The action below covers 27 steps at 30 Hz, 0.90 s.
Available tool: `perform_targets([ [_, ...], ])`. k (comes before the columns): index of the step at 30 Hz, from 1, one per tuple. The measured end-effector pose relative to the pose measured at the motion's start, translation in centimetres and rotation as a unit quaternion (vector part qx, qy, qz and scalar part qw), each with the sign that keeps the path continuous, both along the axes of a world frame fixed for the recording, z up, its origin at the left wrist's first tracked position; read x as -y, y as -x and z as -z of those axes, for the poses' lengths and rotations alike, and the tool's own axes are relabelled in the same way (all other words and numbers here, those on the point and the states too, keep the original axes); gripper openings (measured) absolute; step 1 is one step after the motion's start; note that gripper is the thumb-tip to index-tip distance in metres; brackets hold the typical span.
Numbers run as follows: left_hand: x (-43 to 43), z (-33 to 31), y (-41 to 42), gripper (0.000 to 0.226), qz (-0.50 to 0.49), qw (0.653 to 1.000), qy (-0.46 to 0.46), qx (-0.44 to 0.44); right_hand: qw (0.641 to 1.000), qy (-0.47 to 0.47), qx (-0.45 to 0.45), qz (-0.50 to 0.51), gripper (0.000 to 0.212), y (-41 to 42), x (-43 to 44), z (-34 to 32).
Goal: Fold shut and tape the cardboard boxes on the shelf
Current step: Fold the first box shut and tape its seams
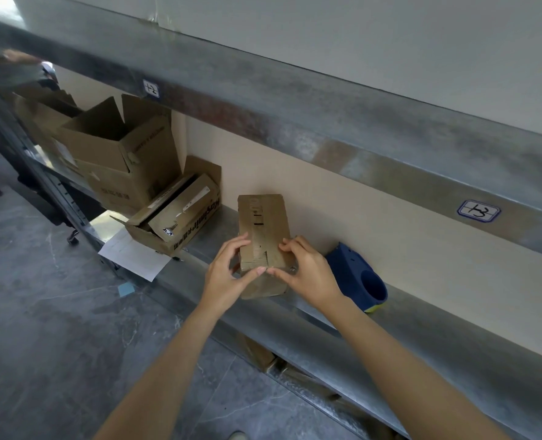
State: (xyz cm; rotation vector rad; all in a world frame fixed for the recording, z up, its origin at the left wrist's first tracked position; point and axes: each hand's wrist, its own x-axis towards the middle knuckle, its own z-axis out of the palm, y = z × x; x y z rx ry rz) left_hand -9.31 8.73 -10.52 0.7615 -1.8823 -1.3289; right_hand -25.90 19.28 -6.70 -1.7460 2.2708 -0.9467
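A small closed cardboard box [263, 223] lies on the metal shelf [422, 315], with brown tape along its top. My left hand [225, 277] holds its near left corner, with fingers on top and the thumb at the front edge. My right hand [307, 271] holds the near right corner the same way. The two thumbs almost meet at the box's front edge. A blue tape dispenser [358, 277] lies on the shelf just right of my right hand.
To the left on the shelf sit an open low box [174, 217] with its flaps up and a larger open box [120, 147] behind it. A sheet of paper [133, 255] hangs over the shelf edge. A steel beam [295, 115] runs overhead. Another person's sleeve [6, 68] shows at far left.
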Motion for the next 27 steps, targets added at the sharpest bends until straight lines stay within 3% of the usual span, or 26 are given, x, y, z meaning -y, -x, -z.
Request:
perform_targets([
  [7,0.4,-0.3,-0.1,0.070,0.017,0.999,-0.044,-0.007,1.000,-0.020,0.008,-0.004,0.055,0.0,0.3,-0.4],
  [12,3.3,-1.5,-2.1,0.084,0.126,0.984,-0.087,0.087,0.989,-0.096,0.059,-0.097,0.059,2.9,-0.3,-1.3],
  [16,3.5,-2.0,-2.0,0.083,0.116,0.987,-0.058,0.091,0.990,-0.079,0.060,-0.103,0.050,3.3,-0.2,-1.0],
  [21,2.5,-1.5,-2.5,0.079,0.094,0.991,0.001,0.099,0.990,-0.079,0.043,-0.111,0.058,3.0,-0.4,-0.7],
  [27,-0.8,-0.4,-1.2,0.068,-0.008,0.989,0.130,0.072,0.992,-0.073,-0.063,-0.082,0.050,3.8,-0.6,-1.2],
])
